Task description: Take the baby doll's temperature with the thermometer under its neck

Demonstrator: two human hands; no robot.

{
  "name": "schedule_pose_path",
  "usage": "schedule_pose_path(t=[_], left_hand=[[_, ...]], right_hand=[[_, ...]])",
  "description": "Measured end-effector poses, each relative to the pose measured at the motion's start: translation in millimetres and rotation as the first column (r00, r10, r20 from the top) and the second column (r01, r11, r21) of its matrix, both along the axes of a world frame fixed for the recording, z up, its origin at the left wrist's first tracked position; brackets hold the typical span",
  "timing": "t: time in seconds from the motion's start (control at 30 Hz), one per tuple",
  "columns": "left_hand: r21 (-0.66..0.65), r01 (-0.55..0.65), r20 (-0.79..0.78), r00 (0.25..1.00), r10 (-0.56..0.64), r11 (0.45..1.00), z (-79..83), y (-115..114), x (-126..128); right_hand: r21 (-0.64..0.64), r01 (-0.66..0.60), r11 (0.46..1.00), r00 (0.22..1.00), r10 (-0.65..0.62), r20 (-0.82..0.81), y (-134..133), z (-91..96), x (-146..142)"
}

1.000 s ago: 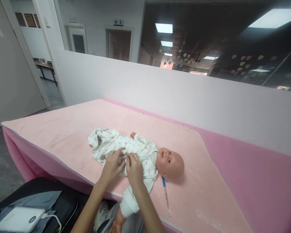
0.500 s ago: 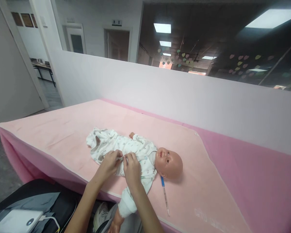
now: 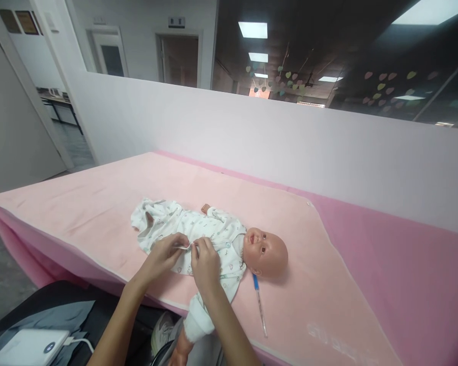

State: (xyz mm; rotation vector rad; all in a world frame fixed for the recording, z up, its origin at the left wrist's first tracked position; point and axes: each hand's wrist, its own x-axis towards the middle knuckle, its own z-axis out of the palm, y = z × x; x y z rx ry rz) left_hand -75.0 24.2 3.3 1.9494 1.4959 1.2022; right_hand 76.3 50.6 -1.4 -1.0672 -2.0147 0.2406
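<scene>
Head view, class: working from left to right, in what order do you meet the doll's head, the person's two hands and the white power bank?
White power bank → left hand → right hand → doll's head.

We see smooth brown plastic, with a soft sheen, on the bald-headed baby doll (image 3: 269, 251). Its white printed cloth garment (image 3: 196, 223) looks matt, soft and wrinkled, and the thin white tie (image 3: 181, 247) also looks like cloth. Under them we find a pale pink sheet (image 3: 110, 185) of matt fabric, lightly creased at left; the deeper pink cover (image 3: 389, 249) at right looks smoother. The slim blue-ended clear stick (image 3: 260, 306) looks glassy. Near left, we note a smooth white plastic power bank (image 3: 30, 348) on dull grey cloth (image 3: 66, 315). The far white wall (image 3: 252, 137) is smooth.
</scene>
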Motion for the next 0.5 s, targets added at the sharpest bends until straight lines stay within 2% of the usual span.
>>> schedule_pose_path(t=[0.1,0.2,0.27,0.37,0.5], left_hand=[[0.1,-0.151,0.0,0.988,0.151,0.984,-4.7,-3.7,7.6],[0.305,-0.327,-0.081,0.927,0.366,0.895,-14.6,-8.5,19.3],[0.394,-0.359,-0.147,0.884,0.443,0.846,-20.1,-10.6,26.8],[0.404,-0.386,-0.187,0.853,0.488,0.829,-23.6,-10.1,33.0],[0.338,-0.382,-0.227,0.853,0.469,0.86,-25.1,-6.7,31.5]], right_hand=[[0.0,0.014,1.0,1.0,-0.014,-0.021,0.3,-0.7,-0.6],[0.001,0.027,1.0,0.999,-0.027,-0.038,0.3,-1.8,-1.4],[-0.001,0.032,0.999,0.999,-0.032,-0.038,0.3,-2.5,-1.8],[-0.007,0.032,0.999,0.999,-0.032,-0.035,0.6,-2.8,-1.8],[-0.026,0.001,1.0,0.999,-0.002,-0.052,1.0,-0.6,-1.2]])
